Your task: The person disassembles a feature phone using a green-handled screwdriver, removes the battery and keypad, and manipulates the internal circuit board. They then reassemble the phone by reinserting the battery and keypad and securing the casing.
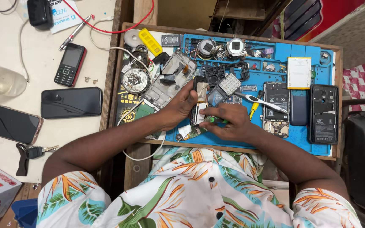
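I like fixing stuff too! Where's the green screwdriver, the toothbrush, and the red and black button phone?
green screwdriver (213,120), head view, on its green handle by the right hand.
toothbrush (263,102), head view, mid white handle.
red and black button phone (70,64), head view, between screen and keypad.

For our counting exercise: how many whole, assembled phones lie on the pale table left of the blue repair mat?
3: a small red-edged keypad phone, a black smartphone below it, and a pink-edged smartphone at the far left. Others may lie out of view.
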